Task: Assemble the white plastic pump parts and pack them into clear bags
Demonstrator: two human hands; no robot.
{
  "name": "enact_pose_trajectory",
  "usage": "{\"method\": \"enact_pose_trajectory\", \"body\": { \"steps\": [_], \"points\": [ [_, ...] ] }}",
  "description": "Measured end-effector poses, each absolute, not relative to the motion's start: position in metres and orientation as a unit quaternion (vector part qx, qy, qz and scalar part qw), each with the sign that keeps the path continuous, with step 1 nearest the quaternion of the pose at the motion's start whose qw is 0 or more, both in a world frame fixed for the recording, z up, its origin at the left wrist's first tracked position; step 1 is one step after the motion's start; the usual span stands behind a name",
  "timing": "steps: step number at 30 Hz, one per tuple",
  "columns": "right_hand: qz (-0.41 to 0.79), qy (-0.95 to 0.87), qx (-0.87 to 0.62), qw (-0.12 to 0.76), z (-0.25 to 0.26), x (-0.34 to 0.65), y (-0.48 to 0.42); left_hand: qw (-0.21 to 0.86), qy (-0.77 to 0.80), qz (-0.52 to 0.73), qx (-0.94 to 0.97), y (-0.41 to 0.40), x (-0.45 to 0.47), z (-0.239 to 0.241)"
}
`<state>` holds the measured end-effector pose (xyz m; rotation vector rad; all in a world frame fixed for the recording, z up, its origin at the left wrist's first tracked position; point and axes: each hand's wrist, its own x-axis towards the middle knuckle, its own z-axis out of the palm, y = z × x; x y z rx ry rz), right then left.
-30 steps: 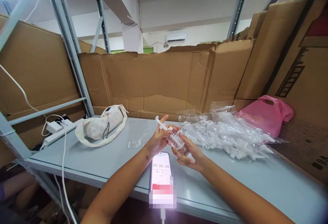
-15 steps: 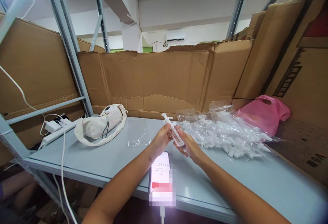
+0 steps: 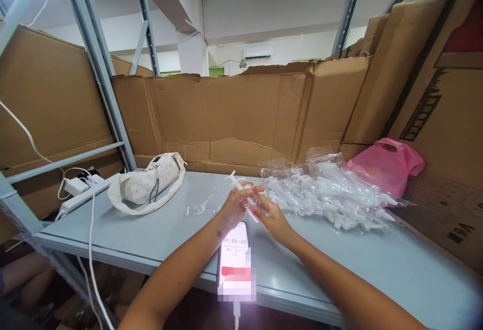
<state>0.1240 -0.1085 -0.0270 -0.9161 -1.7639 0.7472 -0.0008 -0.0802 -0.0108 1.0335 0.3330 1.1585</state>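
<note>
1. Holding one clear plastic syringe [image 3: 252, 213] in both hands, raised over the middle of the tabletop [image 3: 143, 237], just far of the lit phone [image 3: 236, 254].
2. Curled in left hand [image 3: 234, 208] about the upper end, near the plunger [image 3: 237, 183]; pinched along the barrel in the narrowed right hand [image 3: 276, 220]. Partly hidden at both grips by overlapping fingers.
3. Changed over the last half second: tipped back leftward at the plunger end, after standing steeper in the previous look. Slanting now from far left down to near right.
4. Changed as well: much less barrel on show than a second ago. Covered further, with both hands drawn closer together.
5. Meaning, as judged: turned and re-gripped between the fingers, not passed across or set down. Still being handled in the air. Cannot tell whether pushed in or drawn out at the plunger, nor make out any contents.
6. Unchanged: untouched on the phone, reading 00:06:46 in all three looks.
7. Unchanged, to the right: heaped under clear plastic, many white plastic pieces [image 3: 332, 194], just beyond the right hand; behind, against cardboard, a pink plastic bag [image 3: 388, 169].
8. Unchanged, to the left: lying flat, a clear plastic sleeve [image 3: 204, 203], near the left hand but apart; farther left, a pale patterned pouch [image 3: 145, 184].
</note>
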Motion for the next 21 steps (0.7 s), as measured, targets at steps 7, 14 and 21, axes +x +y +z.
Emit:
{"method": "enact_pose_trajectory", "body": {
  "steps": [7,14,21],
  "points": [
    [0.486,-0.656,-0.354,0.456,-0.036,0.122,-0.107,0.688,0.144,0.507,0.499,-0.081,-0.005,-0.007],
    [0.452,-0.628,-0.344,0.531,-0.032,0.126,-0.1,0.655,0.162,0.475,0.566,-0.083,0.006,-0.013],
    [0.332,-0.659,-0.406,0.539,-0.023,0.161,-0.075,0.599,0.181,0.458,0.632,-0.071,-0.011,-0.005]
  ]
}}
